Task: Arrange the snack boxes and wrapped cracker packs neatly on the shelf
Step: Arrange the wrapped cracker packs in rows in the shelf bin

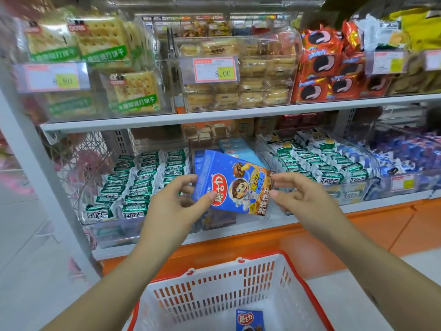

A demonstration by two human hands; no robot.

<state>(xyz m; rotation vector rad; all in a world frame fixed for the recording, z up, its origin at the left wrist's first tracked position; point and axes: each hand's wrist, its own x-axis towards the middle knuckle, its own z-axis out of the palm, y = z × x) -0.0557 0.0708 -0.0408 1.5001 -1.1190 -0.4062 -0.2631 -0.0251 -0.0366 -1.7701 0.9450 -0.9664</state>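
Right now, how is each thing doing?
Box, tilted, held in the air.
Left hand, pinching the box's left edge.
Right hand, pinching its right edge.
Basket, upright, one small box inside.
Green packs, lined up in rows.

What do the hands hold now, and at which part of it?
Both hold one blue snack box, tilted: left hand pinches its left edge, right hand its right edge.

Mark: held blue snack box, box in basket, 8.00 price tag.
held blue snack box (235,185), head view, centre of its front face.
box in basket (249,320), head view, its printed front.
8.00 price tag (216,69), head view, middle of the label.
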